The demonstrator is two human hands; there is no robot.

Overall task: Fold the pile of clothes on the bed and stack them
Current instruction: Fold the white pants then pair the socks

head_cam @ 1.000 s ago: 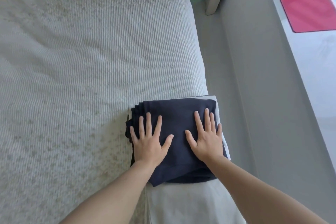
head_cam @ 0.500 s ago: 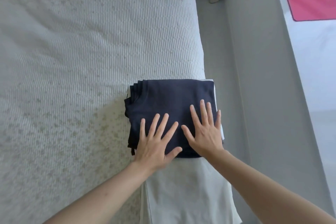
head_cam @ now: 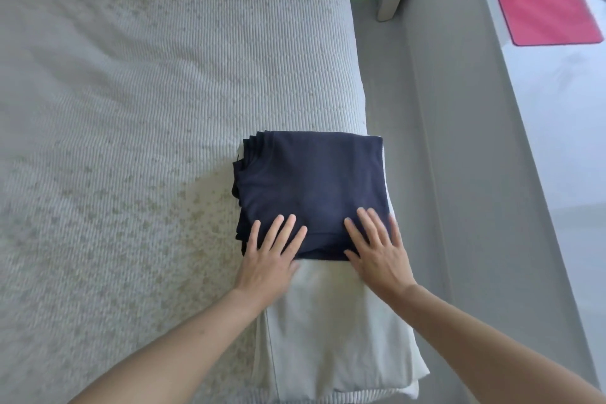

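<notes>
- Folded navy garment [head_cam: 311,187]: flat, roughly square, layered edges showing at left; top of stack, near bed's [head_cam: 131,108] right edge.
- Pale folded garment [head_cam: 334,331] underneath, sticking out twd viewer.

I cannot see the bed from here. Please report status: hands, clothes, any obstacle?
Left hand and right hand open, flat on folded navy garment. Navy garment lies on white folded cloth at bed edge. Nothing in the way.

Soft, even daylight fills my view, brightest on the glossy white desk [head_cam: 557,82] at right — it carries a pale glare. Shadows stay faint. My right hand [head_cam: 380,249] smears with motion blur — straight edges bow toward the frame's borders.
</notes>
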